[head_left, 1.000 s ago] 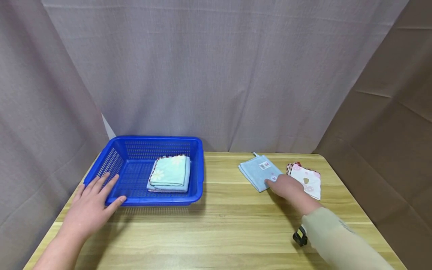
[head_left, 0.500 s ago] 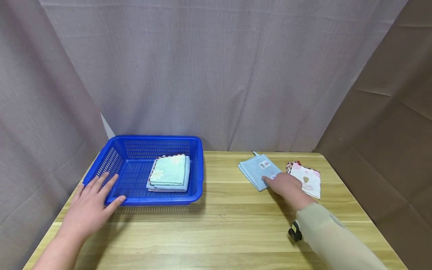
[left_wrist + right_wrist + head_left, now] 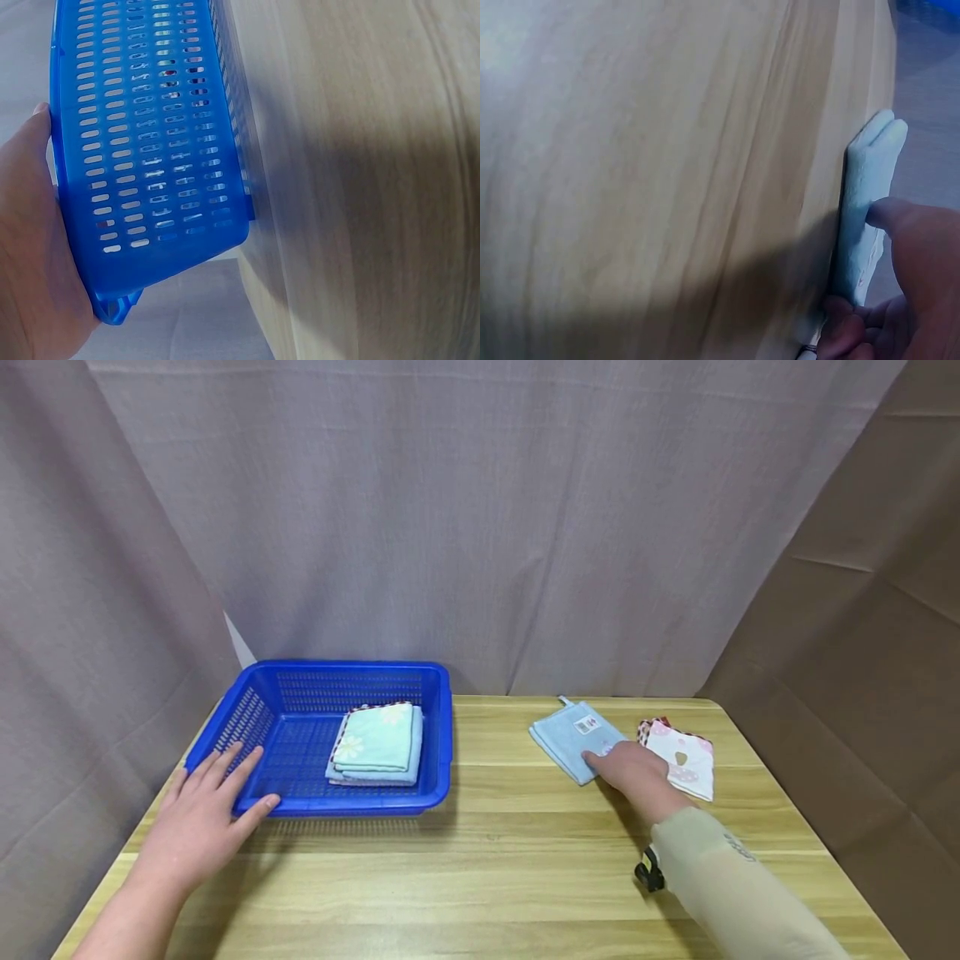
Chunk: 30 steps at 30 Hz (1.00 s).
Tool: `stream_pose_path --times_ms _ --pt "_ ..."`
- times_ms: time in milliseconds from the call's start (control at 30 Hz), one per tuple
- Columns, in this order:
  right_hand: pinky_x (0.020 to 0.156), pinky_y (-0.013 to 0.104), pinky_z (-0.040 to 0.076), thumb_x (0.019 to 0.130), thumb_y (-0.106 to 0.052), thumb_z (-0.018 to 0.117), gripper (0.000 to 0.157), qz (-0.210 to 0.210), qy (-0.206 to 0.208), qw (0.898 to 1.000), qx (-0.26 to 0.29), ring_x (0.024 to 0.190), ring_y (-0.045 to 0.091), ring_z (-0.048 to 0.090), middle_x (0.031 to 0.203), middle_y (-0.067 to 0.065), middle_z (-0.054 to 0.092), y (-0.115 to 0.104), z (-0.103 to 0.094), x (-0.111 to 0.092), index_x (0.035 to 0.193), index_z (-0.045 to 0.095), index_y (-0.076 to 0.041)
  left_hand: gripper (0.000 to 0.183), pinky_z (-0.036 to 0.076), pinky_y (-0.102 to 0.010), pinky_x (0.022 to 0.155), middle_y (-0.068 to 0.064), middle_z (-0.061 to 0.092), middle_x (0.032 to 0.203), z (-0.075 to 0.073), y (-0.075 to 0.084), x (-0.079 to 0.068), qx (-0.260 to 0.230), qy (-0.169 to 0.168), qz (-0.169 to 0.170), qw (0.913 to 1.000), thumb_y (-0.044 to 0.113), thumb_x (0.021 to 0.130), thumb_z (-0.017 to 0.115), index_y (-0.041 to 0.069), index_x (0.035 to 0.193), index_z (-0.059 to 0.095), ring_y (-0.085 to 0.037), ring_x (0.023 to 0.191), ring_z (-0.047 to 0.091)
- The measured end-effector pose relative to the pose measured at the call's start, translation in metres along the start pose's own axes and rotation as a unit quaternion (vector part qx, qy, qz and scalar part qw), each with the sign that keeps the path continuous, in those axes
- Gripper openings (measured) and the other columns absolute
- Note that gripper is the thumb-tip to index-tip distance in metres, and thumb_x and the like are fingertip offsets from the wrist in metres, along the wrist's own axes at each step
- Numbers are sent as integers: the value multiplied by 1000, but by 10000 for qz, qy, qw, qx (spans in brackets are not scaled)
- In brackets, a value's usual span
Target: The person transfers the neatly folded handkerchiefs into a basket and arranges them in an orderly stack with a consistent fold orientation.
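In the head view my left hand (image 3: 197, 818) rests on the near left corner of a blue plastic basket (image 3: 360, 806), fingers stretched over the rim. A stack of folded towels lies inside, a mint green towel (image 3: 378, 739) with daisies on top. My right hand (image 3: 630, 768) is at the right edge of a folded light blue towel (image 3: 562, 731) on the table. In the right wrist view its thumb lies on the towel's folded side (image 3: 862, 217), and the other fingers curl at the towel's end, partly hidden.
A white and pink folded towel (image 3: 686, 760) with a red checked edge lies just right of my right hand. Wooden table (image 3: 480, 877) spreads in front. Grey curtain (image 3: 480, 527) stands behind, and a brown cloth wall (image 3: 855, 677) closes the right side.
My right hand and forearm have shifted slightly left, the thumb a little farther onto the light blue towel. The left hand, basket and towels look unmoved.
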State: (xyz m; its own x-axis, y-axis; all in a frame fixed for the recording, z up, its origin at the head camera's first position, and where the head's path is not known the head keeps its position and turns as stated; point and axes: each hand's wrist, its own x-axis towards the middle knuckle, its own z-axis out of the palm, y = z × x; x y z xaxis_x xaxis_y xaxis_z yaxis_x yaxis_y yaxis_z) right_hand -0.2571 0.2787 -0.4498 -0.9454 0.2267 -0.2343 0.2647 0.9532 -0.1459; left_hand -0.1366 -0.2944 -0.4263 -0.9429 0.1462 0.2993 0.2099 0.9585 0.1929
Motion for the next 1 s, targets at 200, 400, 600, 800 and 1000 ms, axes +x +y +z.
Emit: stream_pose_path --times_ms 200,400,600,800,1000 --pt "69 51 50 91 -54 54 65 -110 68 9994 326 88 34 60 106 28 64 0 -1 4 103 64 10 73 10 -70 112 -29 37 150 -1 0 0 25 15 5 10000 56 97 54 12 153 37 -53 135 30" --pt "72 48 51 90 -49 59 68 -148 -17 9978 654 95 37 61 114 29 62 -2 -2 6 117 58 13 73 11 -70 111 -29 38 149 0 0 1 25 79 39 10000 55 96 55 13 153 38 -53 135 31" --pt "79 50 51 91 -46 60 65 -303 -102 9966 760 97 39 61 112 29 62 -1 -3 6 115 59 14 72 13 -70 110 -28 38 148 0 -1 0 30 148 70 9999 55 96 56 11 151 40 -51 134 32" --pt "88 53 49 91 -39 61 61 -396 -157 9943 974 101 40 60 115 31 61 -1 -2 8 119 56 16 72 12 -70 111 -29 38 149 1 -1 0 31 99 48 9999 55 96 55 11 151 40 -52 135 31" --pt "90 54 48 89 -31 61 59 -512 -32 9934 1027 100 40 59 118 32 60 -2 3 14 124 54 16 73 11 -70 111 -29 37 149 1 0 0 48 52 35 10000 56 96 54 12 152 38 -52 135 31"
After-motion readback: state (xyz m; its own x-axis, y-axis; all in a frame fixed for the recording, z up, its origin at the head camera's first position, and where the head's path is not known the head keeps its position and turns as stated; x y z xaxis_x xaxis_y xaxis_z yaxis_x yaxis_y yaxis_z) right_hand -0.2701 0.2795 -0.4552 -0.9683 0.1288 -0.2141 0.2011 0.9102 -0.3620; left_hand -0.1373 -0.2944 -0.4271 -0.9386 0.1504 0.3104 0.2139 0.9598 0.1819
